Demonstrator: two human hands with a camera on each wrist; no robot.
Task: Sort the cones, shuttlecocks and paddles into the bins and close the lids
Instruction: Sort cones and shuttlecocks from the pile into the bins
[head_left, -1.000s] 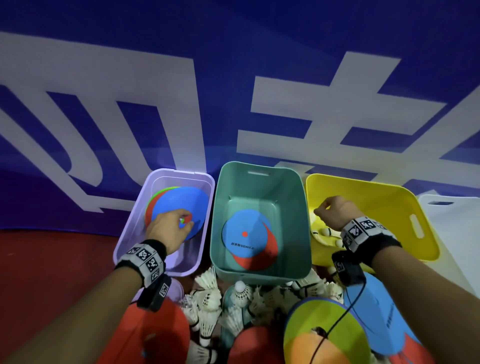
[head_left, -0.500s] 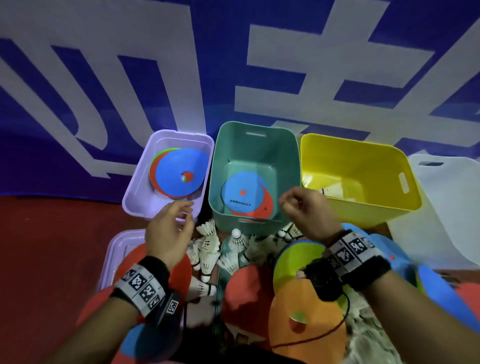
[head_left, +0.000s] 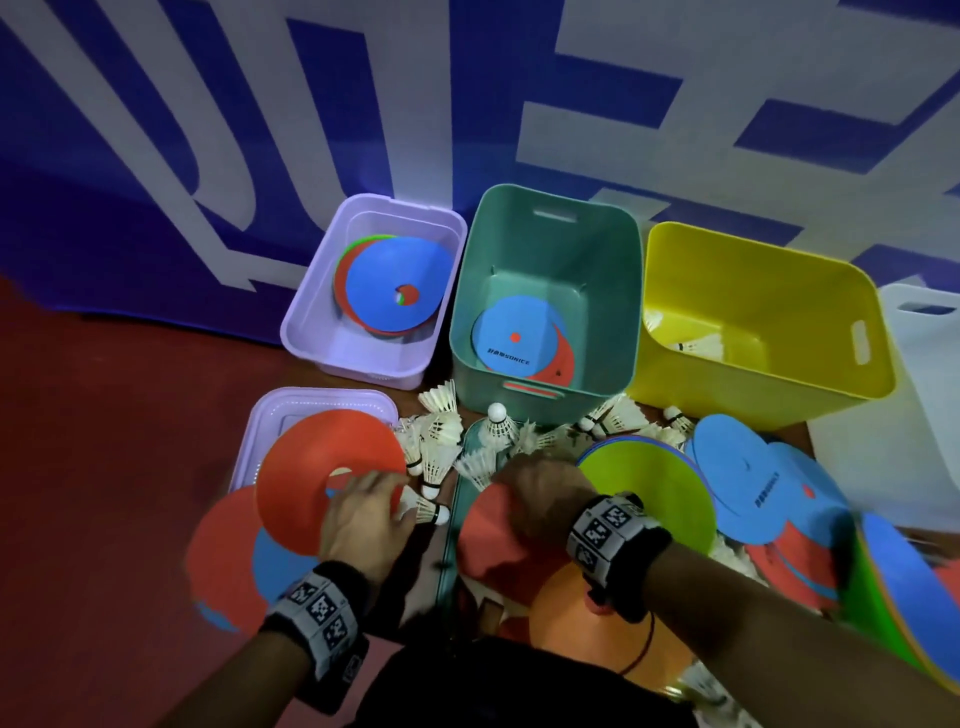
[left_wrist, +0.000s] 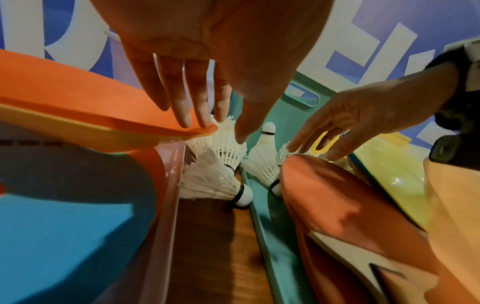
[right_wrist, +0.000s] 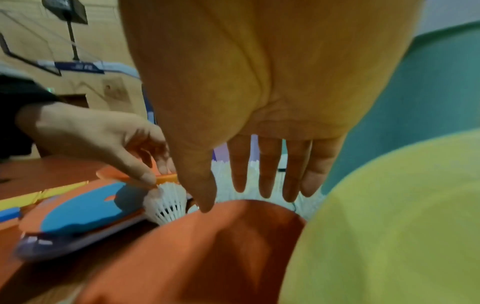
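Three bins stand in a row: a purple bin (head_left: 311, 332) with flat cones, a teal bin (head_left: 628, 291) with round paddles, and a yellow bin (head_left: 831, 395) with shuttlecocks. My left hand (head_left: 384, 493) lies with straight fingers on the right rim of an orange-red cone (head_left: 317, 483); its thumb hangs over a white shuttlecock (left_wrist: 221, 152). Over a red paddle (head_left: 493, 551) my right hand (head_left: 535, 483) hovers open, its fingertips (right_wrist: 265, 191) at the paddle's (right_wrist: 207, 246) far edge. Neither hand holds anything.
The purple lid (head_left: 291, 410) lies on the floor under the orange-red cone. Loose shuttlecocks (head_left: 498, 426) crowd the floor before the teal bin. A lime cone (head_left: 654, 493), blue paddles (head_left: 737, 478) and an orange cone (head_left: 571, 613) pile up at the right. A white lid (head_left: 924, 364) lies far right.
Both hands have drawn back from the purple and yellow bins, empty, and come down to the pile in front. The view has tilted down toward the floor.
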